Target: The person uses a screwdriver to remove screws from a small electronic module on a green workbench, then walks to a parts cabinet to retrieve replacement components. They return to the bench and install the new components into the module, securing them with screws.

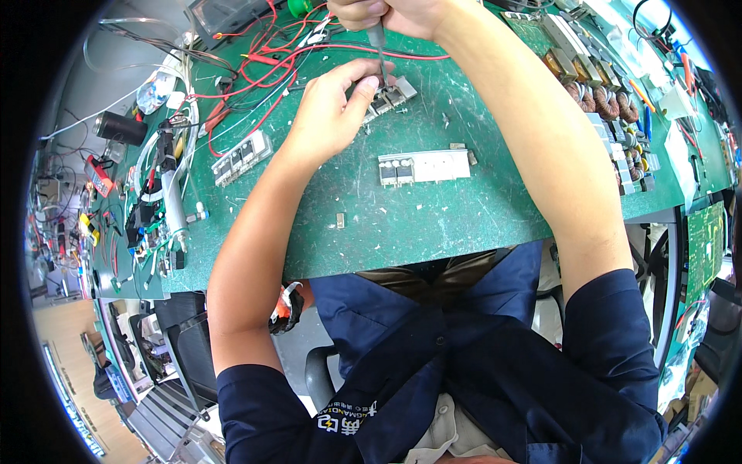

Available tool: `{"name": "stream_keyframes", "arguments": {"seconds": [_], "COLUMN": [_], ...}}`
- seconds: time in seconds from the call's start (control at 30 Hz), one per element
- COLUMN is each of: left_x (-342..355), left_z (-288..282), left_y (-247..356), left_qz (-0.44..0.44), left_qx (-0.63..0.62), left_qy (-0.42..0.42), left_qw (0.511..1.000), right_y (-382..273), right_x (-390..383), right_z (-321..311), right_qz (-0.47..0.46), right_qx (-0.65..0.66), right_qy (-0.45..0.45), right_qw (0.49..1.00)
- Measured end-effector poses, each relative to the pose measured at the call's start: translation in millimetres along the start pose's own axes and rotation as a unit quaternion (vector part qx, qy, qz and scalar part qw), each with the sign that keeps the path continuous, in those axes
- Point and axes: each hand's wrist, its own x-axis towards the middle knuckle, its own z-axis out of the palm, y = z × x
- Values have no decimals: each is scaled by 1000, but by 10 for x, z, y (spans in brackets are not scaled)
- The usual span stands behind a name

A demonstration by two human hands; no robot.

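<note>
At the far side of the green bench, my right hand grips a screwdriver by its grey handle. The shaft points down at a small white-and-grey electronic module. My left hand is closed on that module, thumb and fingers beside the screwdriver's tip; the fingers partly hide the tip. A similar white module with dark blocks lies nearer to me, and another module rests left of my left forearm.
Red test leads tangle behind my left hand. A circuit board with copper coils stands at the right. Tubes and a grey cylinder lie at the left by a black can. A small metal piece sits near the front edge.
</note>
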Motion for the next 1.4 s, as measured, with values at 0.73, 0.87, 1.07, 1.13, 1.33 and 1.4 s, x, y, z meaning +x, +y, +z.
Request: {"name": "stream_keyframes", "arguments": {"seconds": [0.73,0.87,1.07,1.13,1.33,1.4], "left_x": [54,60,66,73,67,64], "left_z": [3,51,77,74,25,-14], "left_y": [8,-37,-93,-73,48,70], "left_qz": [-14,7,29,34,27,18], "left_qx": [-6,1,52,54,64,54], "left_qy": [24,39,61,55,34,21], "left_qw": [1000,999,996,996,997,998], "right_y": [-112,-110,112,132,11,13], "right_x": [-8,-68,-33,-19,-28,18], "right_z": [173,286,180,121,-31,-57], "right_qz": [-2,62,-41,-37,41,77], "right_qx": [-31,-39,-38,-45,14,77], "right_qy": [8,102,41,16,-142,-181], "right_qw": [999,992,998,998,989,977]}}
